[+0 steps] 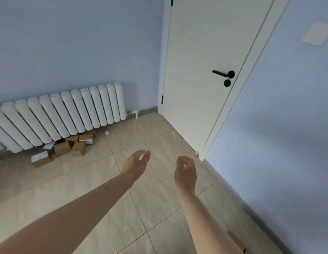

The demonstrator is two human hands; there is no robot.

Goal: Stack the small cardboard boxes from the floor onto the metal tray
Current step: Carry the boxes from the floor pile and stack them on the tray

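your left hand [135, 163] and right hand [185, 172] hover empty, fingers loosely curved, over the tiled floor [150, 198]. small cardboard boxes [67, 146], all closed, lie heaped at the floor's far left edge under the radiator [58, 116].

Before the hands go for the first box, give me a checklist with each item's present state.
1. Left hand free: ok, open, holds nothing.
2. Right hand free: ok, open, holds nothing.
3. Small cardboard boxes located: ok, heaped on the tile floor under the white radiator.
4. Boxes within reach: not ok, both hands hover well short of them.
5. Metal tray located: cannot tell, not in view.
6. Path to the boxes: ok, bare tiles between.
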